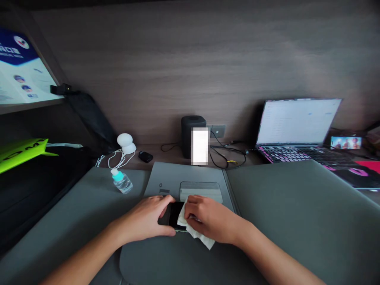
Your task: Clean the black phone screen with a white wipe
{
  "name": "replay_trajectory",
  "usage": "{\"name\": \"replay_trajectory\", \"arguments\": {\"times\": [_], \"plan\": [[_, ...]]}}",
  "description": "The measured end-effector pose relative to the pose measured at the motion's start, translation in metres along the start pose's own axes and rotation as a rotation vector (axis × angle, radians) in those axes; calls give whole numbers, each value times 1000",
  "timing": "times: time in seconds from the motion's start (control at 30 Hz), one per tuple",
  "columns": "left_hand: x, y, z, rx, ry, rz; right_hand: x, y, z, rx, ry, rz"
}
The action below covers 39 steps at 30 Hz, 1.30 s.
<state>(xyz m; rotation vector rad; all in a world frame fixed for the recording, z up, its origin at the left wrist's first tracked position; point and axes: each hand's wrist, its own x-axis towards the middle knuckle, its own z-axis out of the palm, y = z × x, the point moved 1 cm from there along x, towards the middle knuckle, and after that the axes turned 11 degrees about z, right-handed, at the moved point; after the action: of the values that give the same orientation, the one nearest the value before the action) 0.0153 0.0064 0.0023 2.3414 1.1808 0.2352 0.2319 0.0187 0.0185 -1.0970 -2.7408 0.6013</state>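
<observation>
A dark-screened phone (175, 217) lies flat in front of me, its right part covered. My left hand (150, 215) grips its left end, with the thumb along the near edge and the fingers at the far edge. In my right hand (212, 217), bunched fingers press a white tissue (204, 239) onto the phone's screen. Beneath and behind the phone is a flat grey item (168, 172) with a clear window panel. To the left, a small clear bottle (123, 184) with a teal collar lies tilted on the grey mat (267, 206).
At the back stand a black speaker-like box (192, 136), a white rounded device (126, 143) with cords, and a small black object (145, 156). Cables (228, 154) trail toward an open laptop (298, 122). A second phone (346, 142) and a black bag (53, 178) flank the desk.
</observation>
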Motion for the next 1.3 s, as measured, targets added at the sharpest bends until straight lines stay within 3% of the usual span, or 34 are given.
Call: {"name": "replay_trajectory", "arguments": {"times": [0.3,0.47,0.63,0.93,1.13,1.3], "plan": [[0,1,-2,-5,3,11,-6,3,-7,74,-69,106],[0,0,-1,3,16,14,-8,7,-8,114,-176,61],[-1,0,-1,0,11,9,-3,7,-5,160,-88,35],[-1,0,-1,0,10,18,-3,5,-4,185,-125,-20],[-1,0,-2,-10,6,20,-5,13,-8,195,-164,51],[0,2,-2,-2,10,25,-4,9,-4,212,-147,-26]]}}
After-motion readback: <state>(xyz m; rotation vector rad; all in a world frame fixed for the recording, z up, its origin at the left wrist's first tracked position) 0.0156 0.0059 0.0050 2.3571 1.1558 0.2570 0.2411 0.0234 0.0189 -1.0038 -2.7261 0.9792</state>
